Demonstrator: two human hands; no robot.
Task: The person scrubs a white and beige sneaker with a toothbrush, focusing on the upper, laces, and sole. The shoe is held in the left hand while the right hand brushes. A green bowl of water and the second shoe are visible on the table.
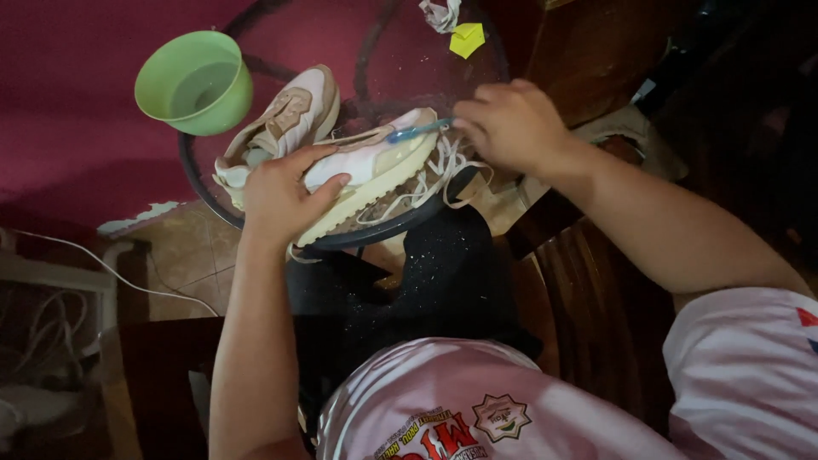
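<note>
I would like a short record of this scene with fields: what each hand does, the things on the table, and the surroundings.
left hand: left hand grips the near sneaker by its side, tilted on edge
right hand: right hand holds a blue brush against that sneaker, near the loose laces
second shoe: other sneaker lies behind it
table: round glass table
also on table: green bowl, yellow paper, crumpled paper
floor: white cable at left
</note>
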